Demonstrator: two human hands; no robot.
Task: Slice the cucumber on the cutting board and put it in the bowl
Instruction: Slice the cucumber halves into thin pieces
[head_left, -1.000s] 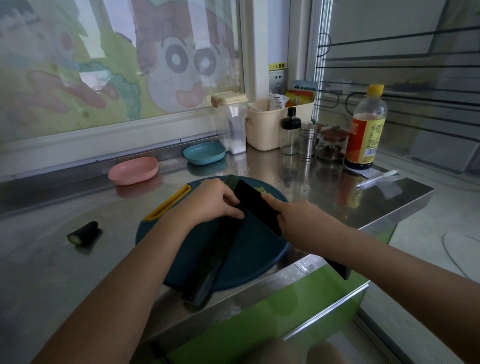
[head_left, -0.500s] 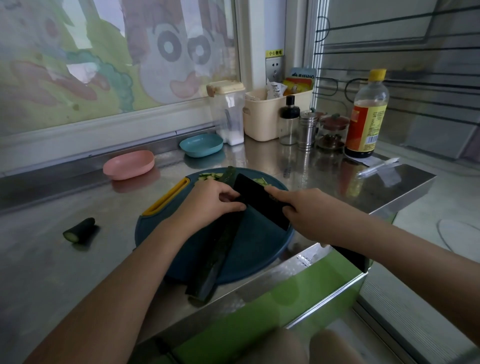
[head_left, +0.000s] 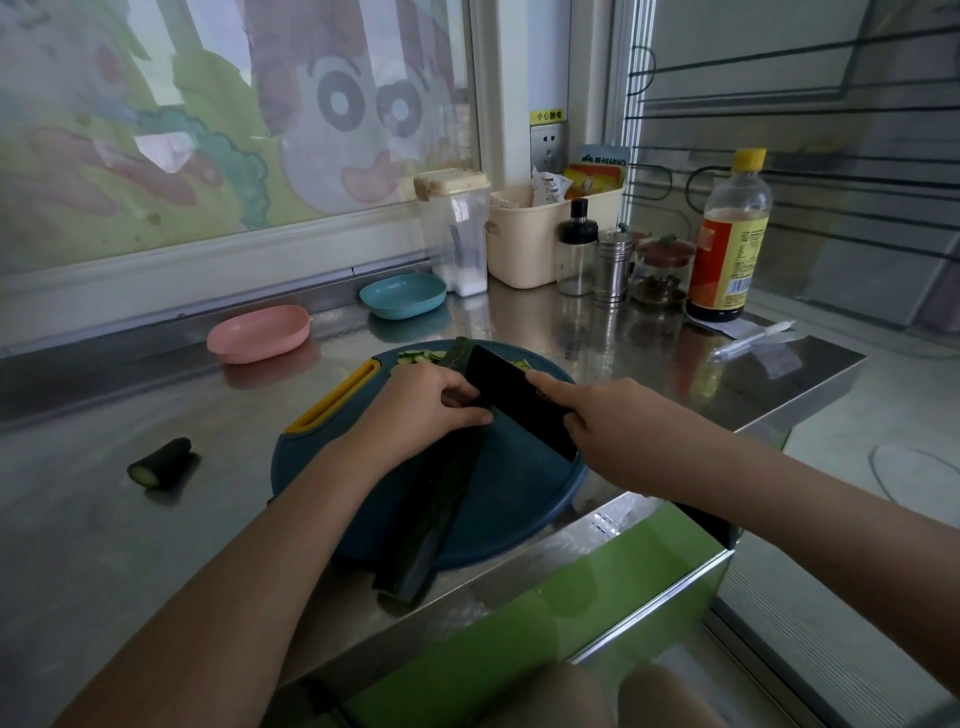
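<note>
The cucumber (head_left: 441, 499) lies lengthwise across the round cutting board (head_left: 519, 493), and its near end overhangs the board's front edge above the bench (head_left: 104, 545). This leaves the far end on the board, where the cutting takes place. The left hand (head_left: 415, 410) rests over the cucumber just beside the blade. Its grip grasps the vegetable with curled fingers, which pins it against rolling and probably sets the thickness of the next slice. The right hand (head_left: 618, 431) has its grip closed round the knife (head_left: 519, 400). The handle is hidden in the palm, and the forefinger lies straight along the spine to steady the blade's line. The dark blade stands across the cucumber near its far end, edge down. Finished slices (head_left: 421, 357) lie on the far part of the board, beyond the blade and out of the working zone. A cut-off end piece (head_left: 158, 462) lies on the bench well to the left of the board. A pink bowl (head_left: 258, 332) and a blue bowl (head_left: 402, 295) stand behind the board, and which one receives the slices cannot be told. Judged from the long uncut length, slicing is at an early stage, and neither bowl shows any slices.
</note>
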